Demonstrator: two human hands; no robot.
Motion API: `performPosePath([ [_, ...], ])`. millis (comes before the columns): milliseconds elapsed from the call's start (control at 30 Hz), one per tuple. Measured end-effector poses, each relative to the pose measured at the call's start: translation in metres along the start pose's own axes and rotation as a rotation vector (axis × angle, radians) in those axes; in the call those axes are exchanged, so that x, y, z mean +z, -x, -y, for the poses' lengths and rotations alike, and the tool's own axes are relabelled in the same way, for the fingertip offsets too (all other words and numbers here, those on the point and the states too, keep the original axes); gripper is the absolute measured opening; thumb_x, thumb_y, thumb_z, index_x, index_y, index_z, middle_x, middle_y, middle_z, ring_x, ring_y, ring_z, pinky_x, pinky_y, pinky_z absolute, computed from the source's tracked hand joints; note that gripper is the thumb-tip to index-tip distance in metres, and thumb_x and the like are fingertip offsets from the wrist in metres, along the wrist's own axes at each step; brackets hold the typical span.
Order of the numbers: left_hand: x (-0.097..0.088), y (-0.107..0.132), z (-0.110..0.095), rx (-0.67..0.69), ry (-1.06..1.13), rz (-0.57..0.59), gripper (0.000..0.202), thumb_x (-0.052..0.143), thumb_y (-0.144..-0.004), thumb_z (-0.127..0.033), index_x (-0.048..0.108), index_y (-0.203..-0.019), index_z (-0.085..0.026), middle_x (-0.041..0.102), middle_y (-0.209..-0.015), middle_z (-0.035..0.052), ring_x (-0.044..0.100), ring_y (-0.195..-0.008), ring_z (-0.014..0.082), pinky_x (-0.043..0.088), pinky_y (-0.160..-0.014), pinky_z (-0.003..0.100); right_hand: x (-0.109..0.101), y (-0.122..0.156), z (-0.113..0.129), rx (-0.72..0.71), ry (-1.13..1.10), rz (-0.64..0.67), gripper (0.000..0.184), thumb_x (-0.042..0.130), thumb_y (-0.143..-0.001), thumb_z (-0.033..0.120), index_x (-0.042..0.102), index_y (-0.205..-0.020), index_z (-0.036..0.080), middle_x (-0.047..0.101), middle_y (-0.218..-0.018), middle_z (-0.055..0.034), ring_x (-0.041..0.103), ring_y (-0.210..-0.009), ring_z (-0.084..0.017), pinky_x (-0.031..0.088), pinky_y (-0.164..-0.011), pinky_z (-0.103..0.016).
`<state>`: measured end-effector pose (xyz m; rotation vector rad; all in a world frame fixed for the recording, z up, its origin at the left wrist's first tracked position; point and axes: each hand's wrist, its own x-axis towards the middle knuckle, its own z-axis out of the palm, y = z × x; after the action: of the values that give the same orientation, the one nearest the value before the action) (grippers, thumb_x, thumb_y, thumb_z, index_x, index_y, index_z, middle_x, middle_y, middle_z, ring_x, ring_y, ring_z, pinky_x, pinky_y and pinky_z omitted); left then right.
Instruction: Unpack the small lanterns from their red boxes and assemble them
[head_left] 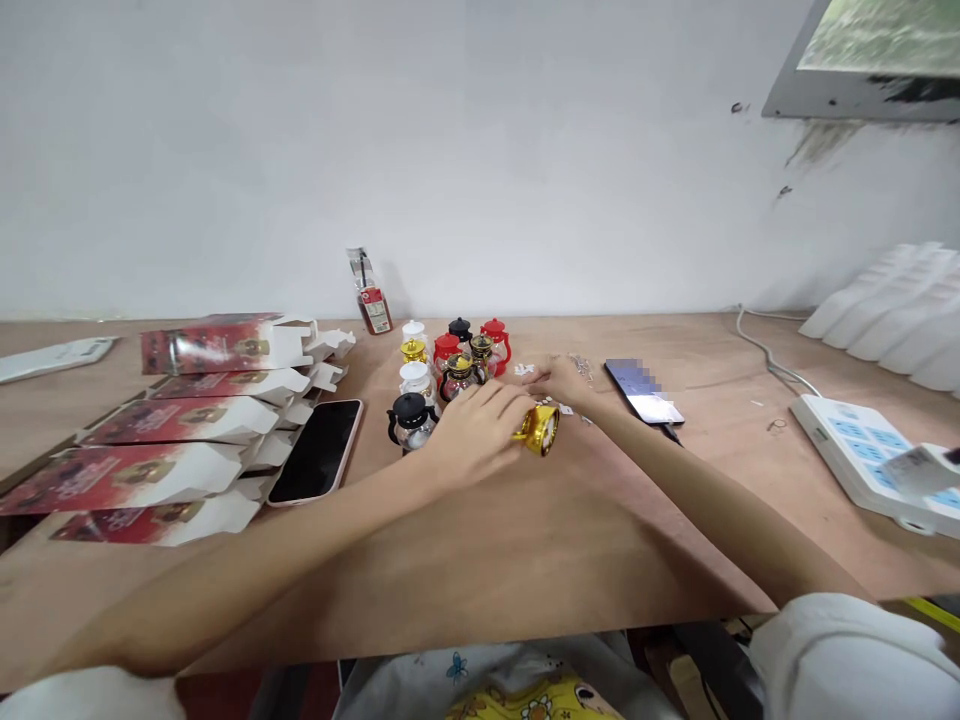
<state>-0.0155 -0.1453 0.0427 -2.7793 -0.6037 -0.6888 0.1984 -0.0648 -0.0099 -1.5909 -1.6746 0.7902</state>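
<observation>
My left hand (484,425) is closed around a small gold teapot-shaped ornament (541,430), tipped on its side with its round end turned toward the right. Something pale shows in that end. Beyond it, my right hand (564,382) reaches down to the tabletop, fingertips bent together beside small white pieces (524,370); whatever they pinch is too small to make out. Left of my hands stand several similar teapot-shaped ornaments with clear bodies, among them a black-lidded one (411,420), a white-lidded one (417,380) and a red one (496,340).
Flattened red-and-white boxes (180,430) overlap on the left, next to a dark-screened phone (319,452). A lit phone (641,390) with a cable lies right of my hands. A bottle (373,305) leans near the wall. A power strip (862,450) and stacked white shapes (892,310) occupy the far right.
</observation>
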Motion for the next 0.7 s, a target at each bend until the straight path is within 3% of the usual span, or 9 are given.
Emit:
performPosePath([
  [133, 0.017, 0.044, -0.007, -0.28, 0.46, -0.171, 0.041, 0.062, -0.074, -0.017, 0.047, -0.112, -0.018, 0.06, -0.108, 0.0068, 0.058, -0.098, 0.0188, 0.047, -0.083, 0.03, 0.012, 0.006, -0.006, 0.078, -0.267, -0.015, 0.013, 0.073, -0.062, 0.018, 0.063, -0.055, 0.012, 0.064, -0.055, -0.003, 0.06, -0.052, -0.012, 0.052, -0.055, -0.024],
  [267, 0.033, 0.056, -0.009, -0.447, 0.595, -0.305, 0.041, 0.062, -0.074, -0.016, 0.047, -0.112, -0.018, 0.059, -0.108, 0.0068, 0.057, -0.098, 0.0192, 0.047, -0.084, 0.031, 0.016, 0.01, 0.0, 0.141, -0.454, 0.023, 0.015, 0.074, -0.062, 0.009, 0.062, -0.052, 0.012, 0.064, -0.057, -0.0039, 0.063, -0.057, -0.012, 0.056, -0.061, -0.023],
  [433, 0.035, 0.057, -0.006, -0.488, 0.618, -0.353, 0.033, 0.063, -0.074, -0.019, 0.052, -0.106, -0.018, 0.058, -0.107, 0.0077, 0.055, -0.102, 0.0209, 0.046, -0.087, 0.033, 0.021, 0.031, 0.02, 0.253, -0.755, 0.049, 0.012, 0.068, -0.067, 0.001, 0.068, -0.064, 0.012, 0.07, -0.074, -0.0061, 0.067, -0.073, -0.011, 0.057, -0.074, -0.018],
  [533, 0.036, 0.06, -0.007, -0.481, 0.615, -0.347, 0.034, 0.063, -0.075, -0.019, 0.053, -0.107, -0.018, 0.057, -0.108, 0.0081, 0.055, -0.104, 0.0217, 0.046, -0.089, 0.035, 0.026, 0.051, 0.03, 0.348, -1.01, -0.014, 0.015, 0.065, -0.07, -0.002, 0.068, -0.066, 0.012, 0.069, -0.073, -0.0041, 0.066, -0.069, -0.008, 0.057, -0.07, -0.013],
  [700, 0.035, 0.063, -0.007, -0.461, 0.559, -0.311, 0.036, 0.058, -0.077, -0.018, 0.05, -0.112, -0.018, 0.056, -0.112, 0.01, 0.054, -0.107, 0.0227, 0.046, -0.091, 0.037, 0.035, 0.077, 0.036, 0.395, -1.159, -0.106, 0.011, 0.067, -0.071, 0.001, 0.069, -0.068, 0.012, 0.067, -0.07, -0.001, 0.061, -0.061, -0.004, 0.054, -0.06, -0.008],
])
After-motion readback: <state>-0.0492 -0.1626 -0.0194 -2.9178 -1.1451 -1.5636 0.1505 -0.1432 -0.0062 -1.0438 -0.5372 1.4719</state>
